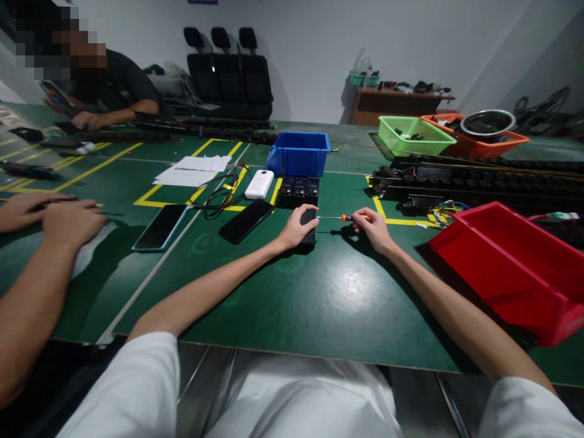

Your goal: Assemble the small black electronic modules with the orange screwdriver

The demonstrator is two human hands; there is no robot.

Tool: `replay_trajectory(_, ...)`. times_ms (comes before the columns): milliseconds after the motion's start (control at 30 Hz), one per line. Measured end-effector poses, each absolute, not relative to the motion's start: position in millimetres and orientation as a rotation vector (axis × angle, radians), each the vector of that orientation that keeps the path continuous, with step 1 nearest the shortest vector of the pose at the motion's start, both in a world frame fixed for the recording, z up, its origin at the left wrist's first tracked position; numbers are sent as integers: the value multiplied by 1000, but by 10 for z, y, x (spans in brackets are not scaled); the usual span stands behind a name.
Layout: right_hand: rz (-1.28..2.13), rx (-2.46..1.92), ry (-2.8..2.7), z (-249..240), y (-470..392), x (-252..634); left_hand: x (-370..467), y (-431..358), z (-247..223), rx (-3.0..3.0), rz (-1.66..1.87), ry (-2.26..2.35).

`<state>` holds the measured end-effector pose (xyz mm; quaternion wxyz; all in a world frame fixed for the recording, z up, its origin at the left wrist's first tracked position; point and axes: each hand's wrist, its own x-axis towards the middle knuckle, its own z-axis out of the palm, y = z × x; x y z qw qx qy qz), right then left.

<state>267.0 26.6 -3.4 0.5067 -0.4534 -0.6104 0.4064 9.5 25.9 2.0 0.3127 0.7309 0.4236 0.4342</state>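
Note:
My left hand [295, 230] is closed around a small black block [308, 237], steadying it on the green table. In my right hand [371, 228] is a screwdriver [349, 218] with an orange and black handle, pinched between thumb and fingers. Its thin shaft points left, level, and the tip meets or nearly meets the block's right side; contact is too small to make out. Just behind the block sits a group of similar black parts [298, 191], and a black phone [246, 221] lies left of my left hand.
A blue bin [298, 153] stands behind the black parts. A red bin [511, 274] is beside my right forearm. Papers [194, 170], a white power bank [260, 184] and another phone [162, 227] lie left. A co-worker's hands [73, 222] rest at far left; another person sits across.

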Motion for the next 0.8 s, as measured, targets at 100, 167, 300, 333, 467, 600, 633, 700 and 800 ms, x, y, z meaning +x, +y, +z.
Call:
replay_trajectory(100,974,-1095,-1474,-32,261,2670,95,262,19,1931,1150,1107)
replay_trajectory(167,975,-1091,-1479,-29,257,2669,94,264,15,1934,1150,1104)
replay_trajectory(300,972,-1094,-1481,-29,257,2666,95,267,7,1938,1148,1116)
replay_trajectory(333,970,-1096,-1480,-30,258,2666,95,266,7,1937,1147,1121)
replay_trajectory(467,965,-1097,-1483,-36,263,2668,97,263,12,1930,1141,1129)
replay_trajectory(600,967,-1093,-1480,-48,273,2675,94,263,12,1929,1146,1124)
replay_trajectory(633,971,-1091,-1477,-51,276,2677,94,264,11,1931,1148,1120)
replay_trajectory(700,980,-1085,-1470,-57,282,2681,93,267,8,1936,1153,1113)
replay_trajectory(800,983,-1081,-1470,-58,281,2683,93,269,8,1939,1158,1110)
